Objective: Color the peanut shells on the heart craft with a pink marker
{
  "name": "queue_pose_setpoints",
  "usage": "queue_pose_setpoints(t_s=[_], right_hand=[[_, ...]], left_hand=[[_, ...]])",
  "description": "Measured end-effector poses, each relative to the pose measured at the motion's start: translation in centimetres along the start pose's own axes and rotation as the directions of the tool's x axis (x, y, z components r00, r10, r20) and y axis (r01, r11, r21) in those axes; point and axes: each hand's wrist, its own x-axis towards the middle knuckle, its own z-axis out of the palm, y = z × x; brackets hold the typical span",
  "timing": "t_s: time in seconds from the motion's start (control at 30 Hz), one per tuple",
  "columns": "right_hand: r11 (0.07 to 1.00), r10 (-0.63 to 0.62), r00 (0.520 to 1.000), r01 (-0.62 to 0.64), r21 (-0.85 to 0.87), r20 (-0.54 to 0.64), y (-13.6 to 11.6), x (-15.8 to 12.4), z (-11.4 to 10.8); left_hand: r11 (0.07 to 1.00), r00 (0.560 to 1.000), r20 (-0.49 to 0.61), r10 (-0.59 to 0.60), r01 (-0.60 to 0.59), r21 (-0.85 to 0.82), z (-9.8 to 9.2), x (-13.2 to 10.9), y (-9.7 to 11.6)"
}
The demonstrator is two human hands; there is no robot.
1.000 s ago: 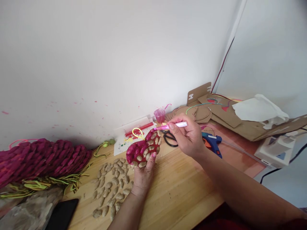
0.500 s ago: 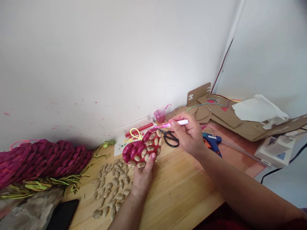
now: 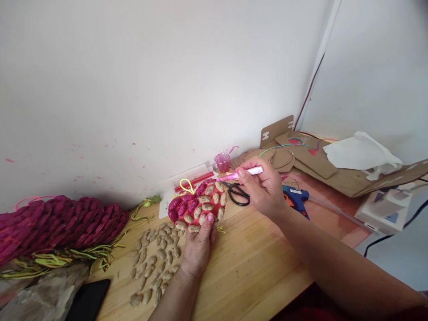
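My left hand (image 3: 199, 249) grips a red peanut-covered plaque (image 3: 196, 206) from below, thumb on its front. Peanuts on its left and upper side are magenta; the others are tan. A yellow cord loop (image 3: 187, 185) rises from its top. In my right hand (image 3: 265, 189) is a white-handled paintbrush (image 3: 245, 173), pinched between thumb and fingers. Its pink tip meets the plaque's upper edge, or lies just beside it. Behind the brush stands a clear cup stained pink (image 3: 222, 162). Black-handled scissors (image 3: 238, 195) lie just beneath my right hand.
Loose peanuts (image 3: 160, 254) are scattered over the wooden table (image 3: 247, 272). Stacked magenta peanut plaques (image 3: 67, 225) stand at left, near a black flat object (image 3: 88, 299). At right are a blue glue gun (image 3: 297, 198), cardboard sheets (image 3: 310, 160) and a white device (image 3: 384, 207).
The plaque has shifted slightly left and turned its front more toward me in my left hand. My right hand and the paintbrush have barely moved.
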Motion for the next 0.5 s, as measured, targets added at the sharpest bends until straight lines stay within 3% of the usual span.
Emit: queue_pose_setpoints(t_s=[0.27, 0.5], right_hand=[[0.999, -0.017, 1.000, 0.017, 0.030, -0.005, -0.05, -0.01, 0.14], [1.000, -0.005, 1.000, 0.005, -0.007, 0.003, -0.28, -0.12, 0.08]], left_hand=[[0.997, 0.998, 0.069, -0.012, 0.017, -0.074, -0.22, 0.03, -0.54], [0.997, 0.998, 0.067, -0.012, 0.017, -0.076, -0.67, 0.21, -1.06]])
